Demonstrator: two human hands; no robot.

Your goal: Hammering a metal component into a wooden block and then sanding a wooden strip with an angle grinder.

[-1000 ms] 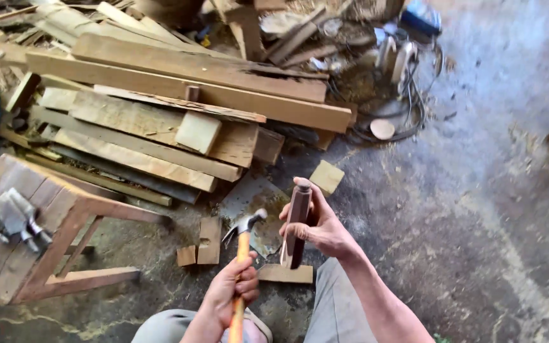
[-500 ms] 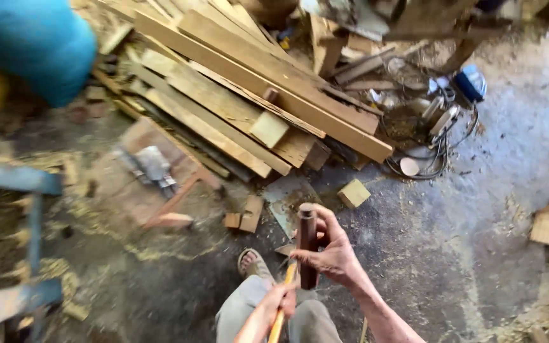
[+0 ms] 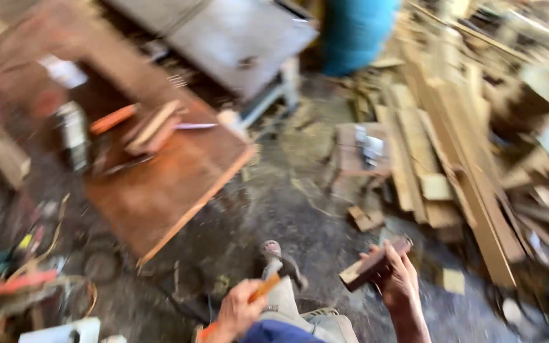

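My left hand (image 3: pixel 239 312) grips the orange handle of a claw hammer (image 3: pixel 279 268), whose metal head points up and away over the floor. My right hand (image 3: pixel 399 279) holds a short dark wooden block (image 3: pixel 373 263), tilted, above my knee (image 3: pixel 300 317). The two hands are a small distance apart. The whole view is blurred by head motion.
A brown wooden tabletop (image 3: pixel 166 178) with tools on it stands to the left. A pile of planks (image 3: pixel 452 152) lies on the right, a small wooden stool (image 3: pixel 363 152) beside it. A blue drum (image 3: pixel 357 28) stands at the back. Cables and tools (image 3: pixel 20 279) lie bottom left.
The view has swung left, bringing the brown tabletop into sight and pushing the plank pile right. My right hand tilted the block from upright to slanted. The hammer stays in my left hand.
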